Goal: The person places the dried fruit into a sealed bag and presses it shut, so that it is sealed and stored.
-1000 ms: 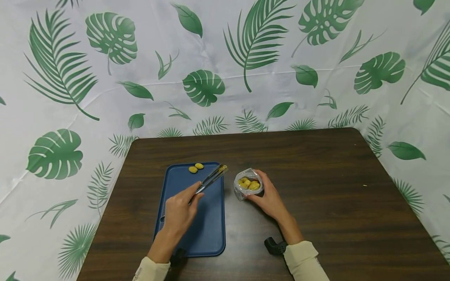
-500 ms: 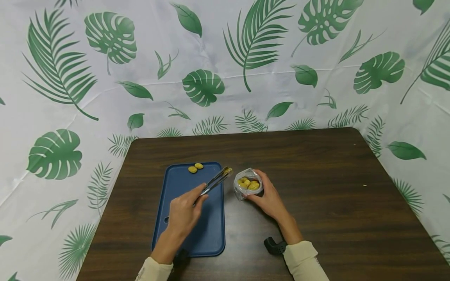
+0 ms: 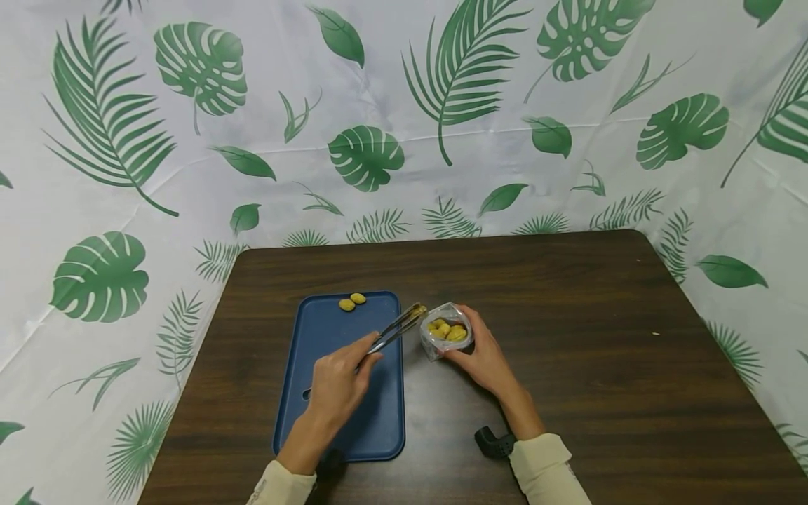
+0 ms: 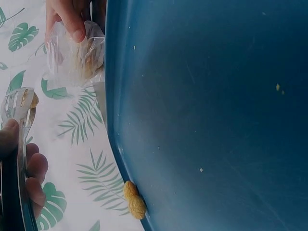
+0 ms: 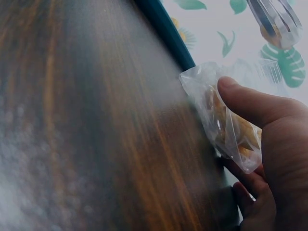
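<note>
My left hand (image 3: 341, 382) grips metal tongs (image 3: 394, 331), held raised over the blue tray's right side. Between the tong tips is a yellow-brown oval piece (image 3: 419, 310), just left of the bag's mouth. With thumb and fingers curled round it, my right hand (image 3: 482, 354) holds a clear plastic bag (image 3: 432, 348) upright on the table. Several similar yellow pieces (image 3: 444, 328) sit inside the bag. Two more wrinkled pieces (image 4: 136, 206) lie side by side at the far edge of the tray (image 3: 372, 421). The right wrist view shows the bag (image 5: 207, 106) under my thumb.
The dark wooden table (image 3: 568, 294) extends to the right of the bag. A black curved device (image 3: 494, 443) sits at my right wrist. Behind the table hangs a white cloth (image 3: 278, 203) printed with green leaves. Small crumbs dot the tray.
My left hand has moved right with the tongs and the piece in them, from above the tray's right edge to beside the bag's mouth. My right hand and the bag have stayed put.
</note>
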The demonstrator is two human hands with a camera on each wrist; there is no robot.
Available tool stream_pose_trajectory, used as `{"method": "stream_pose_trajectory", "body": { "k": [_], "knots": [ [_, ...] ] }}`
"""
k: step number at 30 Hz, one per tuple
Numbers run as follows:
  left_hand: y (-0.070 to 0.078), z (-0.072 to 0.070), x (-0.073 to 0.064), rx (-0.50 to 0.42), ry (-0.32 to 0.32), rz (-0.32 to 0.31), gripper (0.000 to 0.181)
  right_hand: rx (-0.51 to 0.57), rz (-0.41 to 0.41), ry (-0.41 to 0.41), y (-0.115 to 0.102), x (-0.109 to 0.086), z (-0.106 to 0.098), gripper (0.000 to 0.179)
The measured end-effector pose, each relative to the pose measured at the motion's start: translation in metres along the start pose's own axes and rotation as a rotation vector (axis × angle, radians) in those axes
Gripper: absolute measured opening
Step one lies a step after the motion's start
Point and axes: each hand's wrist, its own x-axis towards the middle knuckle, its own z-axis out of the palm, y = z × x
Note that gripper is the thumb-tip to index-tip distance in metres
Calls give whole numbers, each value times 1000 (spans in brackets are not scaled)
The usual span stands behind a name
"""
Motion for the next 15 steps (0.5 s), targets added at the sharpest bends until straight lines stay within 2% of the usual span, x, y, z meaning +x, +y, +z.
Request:
{"method": "stream_pose_trajectory", "body": {
  "k": [15],
  "knots": [
    [6, 8, 2, -10, -17, 50, 36, -6, -34, 15, 1, 1, 0, 85]
  ]
}}
